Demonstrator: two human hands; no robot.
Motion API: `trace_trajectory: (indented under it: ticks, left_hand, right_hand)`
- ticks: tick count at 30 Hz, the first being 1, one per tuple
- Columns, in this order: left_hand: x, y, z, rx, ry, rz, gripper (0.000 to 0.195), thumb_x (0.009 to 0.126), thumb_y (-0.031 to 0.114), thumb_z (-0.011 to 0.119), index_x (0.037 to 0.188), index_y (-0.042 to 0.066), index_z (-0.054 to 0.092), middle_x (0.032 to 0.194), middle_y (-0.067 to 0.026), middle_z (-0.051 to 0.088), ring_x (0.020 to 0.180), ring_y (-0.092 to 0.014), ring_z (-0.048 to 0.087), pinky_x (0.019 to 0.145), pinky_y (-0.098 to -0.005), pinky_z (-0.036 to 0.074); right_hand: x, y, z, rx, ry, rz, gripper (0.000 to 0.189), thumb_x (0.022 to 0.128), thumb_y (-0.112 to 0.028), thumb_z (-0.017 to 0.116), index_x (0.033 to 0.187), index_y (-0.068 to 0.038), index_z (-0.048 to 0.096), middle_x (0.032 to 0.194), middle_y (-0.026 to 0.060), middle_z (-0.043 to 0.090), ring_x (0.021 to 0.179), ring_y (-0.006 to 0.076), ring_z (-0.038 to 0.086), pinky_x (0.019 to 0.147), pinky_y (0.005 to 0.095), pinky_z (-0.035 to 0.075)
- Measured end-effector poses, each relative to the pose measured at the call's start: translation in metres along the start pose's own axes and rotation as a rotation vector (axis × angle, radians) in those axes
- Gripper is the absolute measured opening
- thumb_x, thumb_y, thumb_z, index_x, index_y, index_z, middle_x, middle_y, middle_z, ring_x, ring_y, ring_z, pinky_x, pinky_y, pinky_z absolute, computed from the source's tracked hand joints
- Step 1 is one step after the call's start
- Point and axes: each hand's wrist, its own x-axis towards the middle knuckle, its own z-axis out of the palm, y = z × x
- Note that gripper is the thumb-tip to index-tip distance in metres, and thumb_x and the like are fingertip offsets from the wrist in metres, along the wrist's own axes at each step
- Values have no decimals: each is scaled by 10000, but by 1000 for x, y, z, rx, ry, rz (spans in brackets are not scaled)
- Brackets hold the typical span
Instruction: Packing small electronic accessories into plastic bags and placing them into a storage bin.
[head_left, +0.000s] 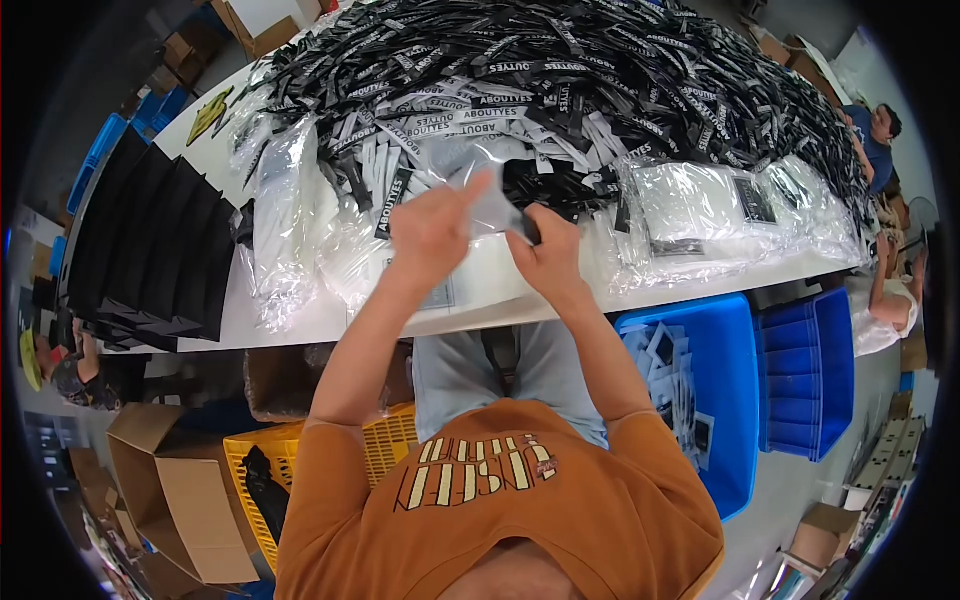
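Observation:
My left hand (435, 229) grips the left side of a clear plastic bag (487, 202), held just above the near part of the white table (487, 289). The fingers of my right hand (546, 244) pinch the bag's right edge with a small dark piece, too blurred to name. Beyond my hands lies a large heap of black and white printed strips (570, 82). Stacked clear plastic bags (289, 217) lie left of my hands, and more packs of clear bags (682, 202) lie to the right. A flat bag with printing is partly under my left forearm.
Black stacked trays (150, 247) stand at the table's left end. Below the right edge are a blue bin (731, 390) holding small packets and a darker blue crate (806, 375). A yellow crate (251, 465) and an open cardboard box (202, 517) stand lower left. Several people are around.

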Motion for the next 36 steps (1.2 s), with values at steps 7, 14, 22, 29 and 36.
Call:
trace_trajectory:
  ticks: [7,14,22,29,36]
  left_hand:
    - [-5,0,12,-90,53,-294,603,620,-63,559,1161,197,613,604,-59,491,506,-237,501,471,-341,425]
    - [-29,18,24,-39,-32,-123,634,631,-59,555,1215,186,576,678,-80,562,609,-261,562,513,-371,444]
    - [-36,20,11,-4,-178,-109,673,654,8,595,1295,187,494,704,-86,587,602,-268,582,513,-368,461]
    - [-45,44,3,-60,-263,-166,640,706,57,570,1323,141,427,798,-110,620,663,-295,604,578,-404,480]
    - [21,17,-37,-1,-523,-19,674,683,82,622,1324,131,420,826,-139,627,732,-307,602,644,-378,489]
  right_hand:
    - [-17,-17,7,-30,-169,111,302,825,-301,638,906,-24,548,737,166,589,628,352,578,545,397,457]
    - [-8,-1,20,550,-445,724,267,890,-248,469,923,9,533,653,83,568,569,208,561,523,335,445]
    - [-20,-7,29,339,-240,567,252,860,-221,542,871,28,587,648,83,608,585,173,591,544,323,460]
    - [-21,-1,14,682,-373,872,89,801,-47,581,831,24,624,694,59,629,673,98,607,557,238,471]
    - [-12,9,7,577,-334,344,132,802,-106,610,849,10,653,708,41,629,658,84,563,583,263,460]
